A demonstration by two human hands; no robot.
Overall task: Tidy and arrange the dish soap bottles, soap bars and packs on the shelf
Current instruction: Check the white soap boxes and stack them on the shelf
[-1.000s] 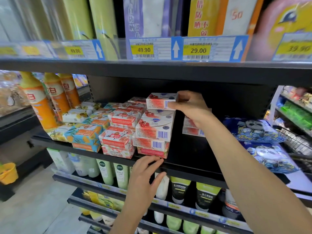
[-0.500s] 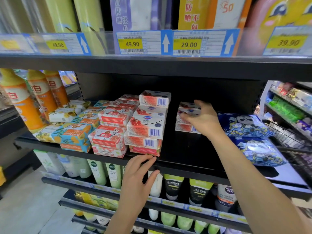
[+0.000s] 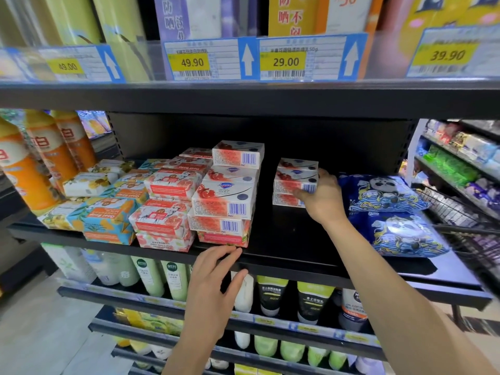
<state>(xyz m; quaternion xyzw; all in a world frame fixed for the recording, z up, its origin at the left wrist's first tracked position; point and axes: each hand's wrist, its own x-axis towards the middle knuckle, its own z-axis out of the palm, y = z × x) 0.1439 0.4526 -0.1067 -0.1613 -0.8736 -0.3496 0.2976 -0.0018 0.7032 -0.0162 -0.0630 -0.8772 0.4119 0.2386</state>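
Right hand [image 3: 322, 197] gripped the small soap box stack [image 3: 293, 182] right of the tall soap box stack [image 3: 227, 201]; left hand [image 3: 213, 280] lay spread, fingers flat on the shelf edge [image 3: 292, 265] just below it.

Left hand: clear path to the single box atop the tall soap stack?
Likely yes: left hand rests open on the shelf edge below that stack; nothing stands before the top box.

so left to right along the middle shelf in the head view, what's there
orange plastic dish soap bottles, white-and-yellow wrapped soap bars, teal-and-orange goat soap packs, red-and-white paper-wrapped soap bars, tall stack of red-and-white soap boxes, short stack of red-and-white soap boxes, blue panda-print packs
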